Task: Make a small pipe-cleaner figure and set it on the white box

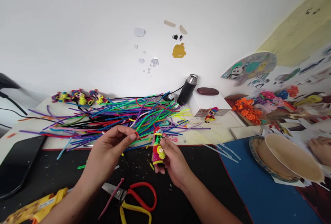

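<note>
In my right hand point(174, 160) I hold a small upright pipe-cleaner doll point(157, 149) in red, green, yellow and magenta, gripped between thumb and fingers. Just left of it, my left hand point(111, 149) pinches a small red piece point(137, 135) at its fingertips; the piece is too small to make out fully. Behind both hands spreads a big heap of loose pipe cleaners point(103, 122) in many colours. Below them on the black mat point(196, 179) lie scissors point(139, 196) with one red and one yellow handle, a pink pipe cleaner point(111, 199) across their blades.
A yellow glue gun point(38, 208) and a dark phone point(20, 165) lie at left. Several finished dolls point(81, 97) stand at the back left. A black flask point(187, 89) and white box point(209, 103) stand behind. At right are bowls point(292, 156) and another person's hand point(320, 149).
</note>
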### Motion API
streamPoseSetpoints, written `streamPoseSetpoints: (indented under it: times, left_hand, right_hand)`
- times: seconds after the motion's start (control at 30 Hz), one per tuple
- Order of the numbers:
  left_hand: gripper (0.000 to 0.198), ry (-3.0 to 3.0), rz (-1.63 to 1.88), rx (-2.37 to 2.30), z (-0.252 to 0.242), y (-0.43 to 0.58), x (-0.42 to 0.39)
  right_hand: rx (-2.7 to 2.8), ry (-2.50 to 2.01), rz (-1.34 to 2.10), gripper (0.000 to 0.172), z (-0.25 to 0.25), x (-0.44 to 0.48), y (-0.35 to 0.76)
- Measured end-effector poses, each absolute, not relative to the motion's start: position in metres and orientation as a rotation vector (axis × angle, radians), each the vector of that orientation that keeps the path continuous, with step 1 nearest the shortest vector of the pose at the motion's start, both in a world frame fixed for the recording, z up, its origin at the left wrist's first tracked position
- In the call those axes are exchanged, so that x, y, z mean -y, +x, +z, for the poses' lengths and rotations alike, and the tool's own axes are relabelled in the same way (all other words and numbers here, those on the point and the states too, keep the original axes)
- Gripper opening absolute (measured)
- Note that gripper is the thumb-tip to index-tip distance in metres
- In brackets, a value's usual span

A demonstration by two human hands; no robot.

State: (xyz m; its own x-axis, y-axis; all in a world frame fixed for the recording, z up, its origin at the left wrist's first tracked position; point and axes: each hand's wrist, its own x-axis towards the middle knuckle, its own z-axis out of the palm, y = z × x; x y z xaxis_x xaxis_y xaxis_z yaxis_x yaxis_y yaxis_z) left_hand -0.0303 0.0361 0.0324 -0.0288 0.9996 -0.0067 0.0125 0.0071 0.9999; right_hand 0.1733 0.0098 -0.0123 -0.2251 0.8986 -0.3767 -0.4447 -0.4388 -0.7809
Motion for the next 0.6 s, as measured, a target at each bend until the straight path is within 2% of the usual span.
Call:
streamPoseSetpoints:
  times: [0.17, 0.6]
  left_hand:
    - [0.021, 1.16, 1.241, -1.155, 0.03, -0.023, -0.049]
    - [0.024, 0.943, 1.094, -1.015, 0.017, 0.002, -0.023]
  right_hand:
    - [0.684, -0.985, 1.767, 0.052, -0.005, -0.027, 0.167]
    - [0.668, -1.041, 1.666, 0.057, -0.014, -0.027, 0.165]
